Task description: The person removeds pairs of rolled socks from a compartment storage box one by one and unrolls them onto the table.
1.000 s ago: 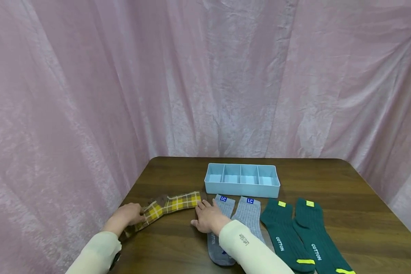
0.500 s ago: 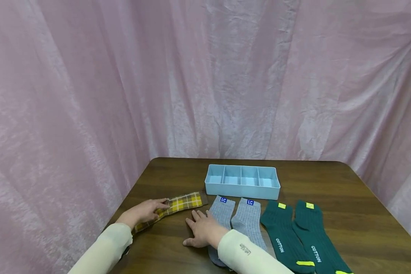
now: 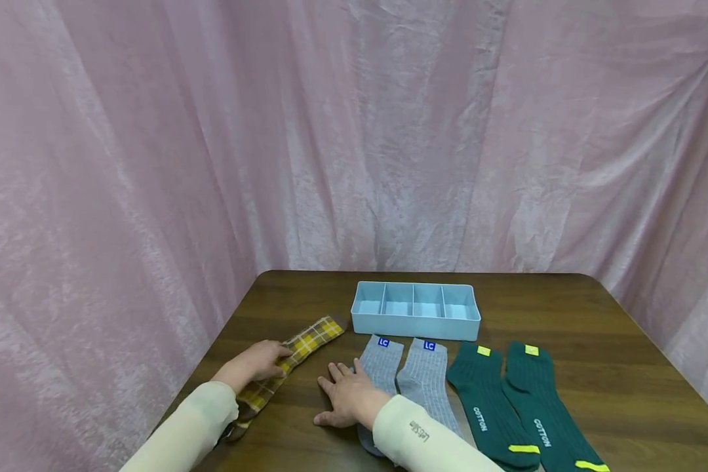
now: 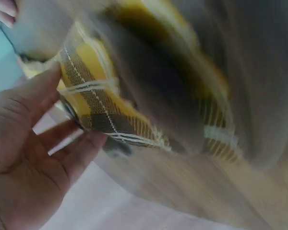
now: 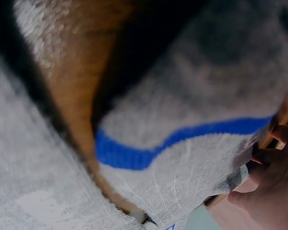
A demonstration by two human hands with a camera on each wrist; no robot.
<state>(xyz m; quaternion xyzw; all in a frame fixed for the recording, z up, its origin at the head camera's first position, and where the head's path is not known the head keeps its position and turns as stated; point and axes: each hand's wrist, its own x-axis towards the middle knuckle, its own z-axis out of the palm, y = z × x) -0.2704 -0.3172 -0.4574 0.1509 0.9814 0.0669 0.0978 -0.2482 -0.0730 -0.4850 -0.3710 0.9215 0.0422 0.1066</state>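
My left hand [image 3: 256, 362] pinches a yellow-and-brown plaid sock [image 3: 314, 337] near its middle. In the left wrist view the thumb lies on the plaid cloth and the fingertips are at its edge; the sock is partly blurred there. It slants across the table's left side, its brown toe end partly hidden behind the left forearm. My right hand [image 3: 349, 396] is spread flat with nothing in its grasp, beside and partly over the left grey sock [image 3: 383, 364]. A second grey sock [image 3: 429, 377] lies alongside. Close up, the right wrist view shows grey knit with a blue stripe [image 5: 182, 136].
A light blue tray [image 3: 415, 326] with several compartments stands behind the grey socks. To the right lie two dark green socks, one green sock [image 3: 478, 387] beside another green sock [image 3: 533, 387]. A pink curtain [image 3: 354, 131] hangs behind the wooden table [image 3: 613, 367].
My left hand has shifted right along the plaid sock, which has turned so its far end points up and away from the grey socks. My right hand has drawn back off the plaid sock.
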